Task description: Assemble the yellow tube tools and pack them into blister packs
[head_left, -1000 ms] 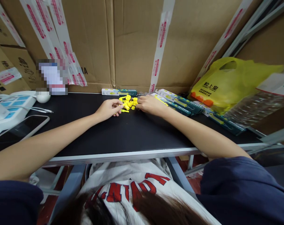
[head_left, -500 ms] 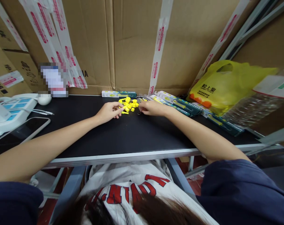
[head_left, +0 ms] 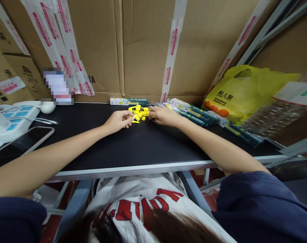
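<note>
Where they're heaped, pieces (head_left: pixel 139 112) look yellow.

Tabletop (head_left: pixel 118 145) is showing a smooth, matt black face; its front edge is looking like silvery metal. Small yellow pieces (head_left: pixel 139 113) are looking like hard, slightly glossy plastic. Cardboard boxes (head_left: pixel 143 44) behind are appearing as matt brown paperboard, with glossy printed tape (head_left: pixel 172 44) running over them. Yellow bag (head_left: pixel 244 91) is reading as thin, crinkled, shiny plastic film. Power strip (head_left: pixel 11 118) is showing smooth white plastic.
</note>
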The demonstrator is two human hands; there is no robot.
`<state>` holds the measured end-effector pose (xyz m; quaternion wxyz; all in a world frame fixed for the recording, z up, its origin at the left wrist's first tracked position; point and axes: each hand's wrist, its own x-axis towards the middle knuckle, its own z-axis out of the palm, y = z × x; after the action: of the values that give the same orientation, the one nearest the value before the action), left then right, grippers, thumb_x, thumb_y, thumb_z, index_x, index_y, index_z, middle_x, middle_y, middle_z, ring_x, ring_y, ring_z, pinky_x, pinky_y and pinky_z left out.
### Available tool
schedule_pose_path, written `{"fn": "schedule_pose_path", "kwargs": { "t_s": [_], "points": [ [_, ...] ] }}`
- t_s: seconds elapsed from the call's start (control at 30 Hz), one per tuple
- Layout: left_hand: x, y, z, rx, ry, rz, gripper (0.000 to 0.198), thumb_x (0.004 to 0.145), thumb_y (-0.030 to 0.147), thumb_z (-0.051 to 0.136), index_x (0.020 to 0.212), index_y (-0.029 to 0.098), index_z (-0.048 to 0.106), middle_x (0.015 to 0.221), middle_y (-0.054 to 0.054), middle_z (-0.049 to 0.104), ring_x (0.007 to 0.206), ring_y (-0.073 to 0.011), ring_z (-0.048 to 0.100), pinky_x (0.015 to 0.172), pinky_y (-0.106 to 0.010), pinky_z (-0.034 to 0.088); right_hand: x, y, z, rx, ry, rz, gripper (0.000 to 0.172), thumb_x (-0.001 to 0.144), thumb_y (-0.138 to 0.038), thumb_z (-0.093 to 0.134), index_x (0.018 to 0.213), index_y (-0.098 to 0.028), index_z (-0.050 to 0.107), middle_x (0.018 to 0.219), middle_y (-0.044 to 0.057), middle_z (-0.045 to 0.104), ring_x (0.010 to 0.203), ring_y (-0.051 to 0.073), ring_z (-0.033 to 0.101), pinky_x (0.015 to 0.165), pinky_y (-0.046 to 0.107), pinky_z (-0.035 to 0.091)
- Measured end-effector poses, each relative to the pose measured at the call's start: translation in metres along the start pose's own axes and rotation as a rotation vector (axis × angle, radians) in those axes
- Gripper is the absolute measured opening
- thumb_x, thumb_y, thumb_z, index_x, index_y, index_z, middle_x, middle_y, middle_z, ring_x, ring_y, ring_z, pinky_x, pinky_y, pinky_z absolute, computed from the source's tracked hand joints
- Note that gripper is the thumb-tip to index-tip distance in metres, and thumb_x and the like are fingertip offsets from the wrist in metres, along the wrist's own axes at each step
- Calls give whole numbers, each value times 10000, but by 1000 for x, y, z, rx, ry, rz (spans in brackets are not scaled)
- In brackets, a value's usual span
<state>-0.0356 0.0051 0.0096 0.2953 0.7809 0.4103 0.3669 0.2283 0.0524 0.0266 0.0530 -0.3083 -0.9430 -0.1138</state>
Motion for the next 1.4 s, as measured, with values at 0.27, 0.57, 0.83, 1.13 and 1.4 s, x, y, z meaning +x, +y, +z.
{"fn": "schedule_pose_path", "kwargs": {
  "t_s": [0.27, 0.57, 0.83, 1.13, 1.4],
  "points": [
    [0, -2, 1, 4, -5, 14, 170, 865, 263, 607, 935, 114, 646, 661, -32, 665, 537, -87, 624, 544, -196, 526, -10, -5, -22, -15, -165, -13, 203, 758, -92, 606, 934, -176, 663, 989, 88, 649, 948, 230, 546, 782, 308, 379],
    [0, -3, -1, 39, -6, 31, 209, 865, 316, 611, 932, 124, 659, 668, -35, 676, 552, -94, 635, 534, -193, 521, -9, -8, -27, 144, -314, 228, 50, 757, -151, 594, 776, -173, 634, 783, 30, 664, 667, 139, 544, 605, 253, 345],
    [-1, -4, -1, 52, -11, 34, 248, 854, 341, 601, 958, 124, 660, 668, -31, 678, 538, -100, 628, 514, -198, 504, -8, -15, -26, 147, -227, 183, 95, 747, -176, 579, 839, -182, 602, 804, 20, 638, 669, 133, 511, 597, 245, 327],
    [-2, -5, -2, 42, -18, 47, 260, 850, 380, 609, 930, 137, 656, 676, -30, 673, 562, -108, 633, 552, -217, 522, -5, -23, -27, 273, -234, 116, 287, 727, -39, 529, 969, -167, 616, 789, 5, 604, 672, 120, 525, 603, 215, 355],
    [-1, -5, -2, 43, -21, 62, 245, 845, 374, 615, 915, 143, 657, 663, -22, 670, 565, -104, 633, 548, -210, 525, -7, -34, -34, 154, -280, 168, 320, 714, -23, 530, 987, -180, 587, 835, 29, 636, 686, 139, 516, 598, 234, 323]
  ]
}}
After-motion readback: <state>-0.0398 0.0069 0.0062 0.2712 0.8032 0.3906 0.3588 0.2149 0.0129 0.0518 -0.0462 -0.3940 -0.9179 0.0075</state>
